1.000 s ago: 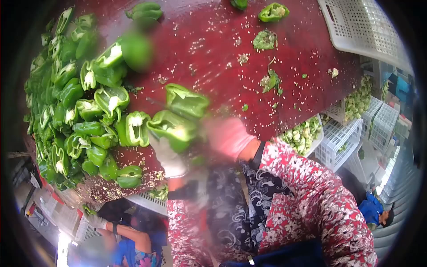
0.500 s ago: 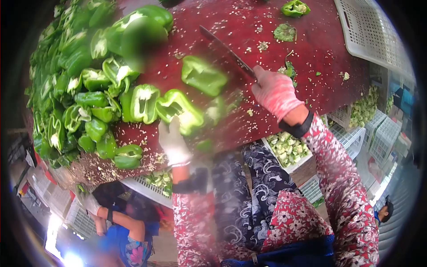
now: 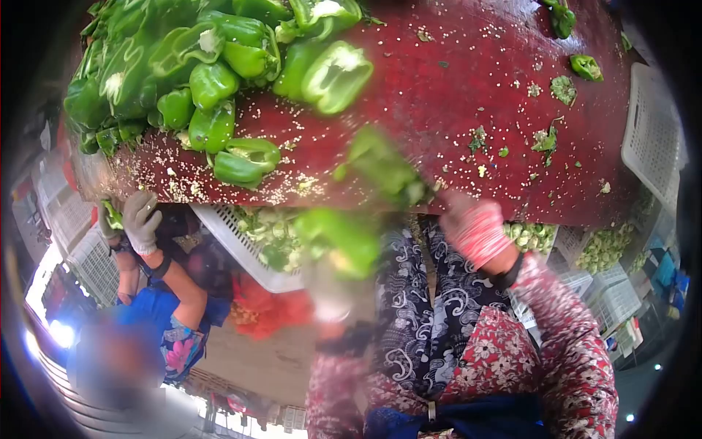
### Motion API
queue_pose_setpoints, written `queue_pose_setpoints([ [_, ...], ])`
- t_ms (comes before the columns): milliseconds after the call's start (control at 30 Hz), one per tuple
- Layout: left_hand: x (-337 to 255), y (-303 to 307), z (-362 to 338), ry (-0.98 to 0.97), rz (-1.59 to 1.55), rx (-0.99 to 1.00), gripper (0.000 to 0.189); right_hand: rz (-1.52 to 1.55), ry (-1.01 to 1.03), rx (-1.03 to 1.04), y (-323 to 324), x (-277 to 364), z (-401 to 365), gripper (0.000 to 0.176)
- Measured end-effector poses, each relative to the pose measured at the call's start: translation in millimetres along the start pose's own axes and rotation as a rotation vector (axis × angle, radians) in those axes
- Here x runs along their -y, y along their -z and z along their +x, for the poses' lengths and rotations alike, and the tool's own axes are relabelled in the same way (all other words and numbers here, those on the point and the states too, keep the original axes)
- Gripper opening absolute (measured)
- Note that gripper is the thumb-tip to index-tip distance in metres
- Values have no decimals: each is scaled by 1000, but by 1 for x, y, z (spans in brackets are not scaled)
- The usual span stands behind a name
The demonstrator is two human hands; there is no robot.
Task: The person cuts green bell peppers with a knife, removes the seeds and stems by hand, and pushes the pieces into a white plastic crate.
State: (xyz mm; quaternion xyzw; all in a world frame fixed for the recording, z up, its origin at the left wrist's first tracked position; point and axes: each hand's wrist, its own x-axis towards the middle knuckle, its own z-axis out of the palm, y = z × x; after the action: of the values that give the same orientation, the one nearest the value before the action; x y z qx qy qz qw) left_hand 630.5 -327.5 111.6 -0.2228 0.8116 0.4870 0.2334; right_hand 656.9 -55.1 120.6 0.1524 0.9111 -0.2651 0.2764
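My left hand (image 3: 330, 293), in a pale glove and smeared by motion, grips a green bell pepper (image 3: 342, 240) in front of the table's near edge. My right hand (image 3: 475, 230), in a red-and-white glove, is closed around a knife at that edge; most of its blade is blurred or hidden. Just left of the right hand, a blurred green pepper piece (image 3: 384, 167) is over the red tabletop (image 3: 439, 95). Farther back lies a cut pepper half (image 3: 336, 77), its pale inside showing.
Many peppers are heaped at the left (image 3: 153, 58). A white crate (image 3: 252, 252) of pepper cores is below the table edge, and a white basket (image 3: 653, 139) stands at right. A co-worker's gloved hand (image 3: 140, 219) is at lower left. Seeds and leaf scraps litter the tabletop.
My left hand has taken a pepper from the table and drawn it toward my body. My right hand has come down to the near edge with the knife. The view has shifted.
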Motion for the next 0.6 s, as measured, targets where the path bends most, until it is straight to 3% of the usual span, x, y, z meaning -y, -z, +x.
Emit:
queue_pose_setpoints([
  [33,2,13,-10,133,-121,-41,36,39,-38,111,-7,25,-5,25],
  [67,2,29,-17,204,-56,-115,36,-32,207,82,-33,31,-16,22],
  [100,12,39,-24,129,-115,-169,37,-98,455,52,-68,34,-23,19],
  [167,18,60,-31,163,-115,-167,38,299,377,351,-105,54,-23,16],
  [233,14,67,-27,150,-158,-220,37,215,440,238,-68,79,-18,16],
  [300,4,49,-16,146,-237,-232,36,83,591,-36,-50,64,-17,19],
  [333,-11,31,-7,134,-254,-252,36,337,286,13,-20,65,-13,19],
  [367,-22,18,2,118,-266,-284,36,466,229,30,-7,54,-10,17],
  [433,-24,0,22,180,-850,-134,39,303,125,-79,25,55,-9,15],
  [500,-55,-53,52,-11,76,-219,46,340,131,-118,34,46,-13,16],
  [600,-83,-92,71,-52,187,-155,56,297,171,-159,41,40,-22,18],
])
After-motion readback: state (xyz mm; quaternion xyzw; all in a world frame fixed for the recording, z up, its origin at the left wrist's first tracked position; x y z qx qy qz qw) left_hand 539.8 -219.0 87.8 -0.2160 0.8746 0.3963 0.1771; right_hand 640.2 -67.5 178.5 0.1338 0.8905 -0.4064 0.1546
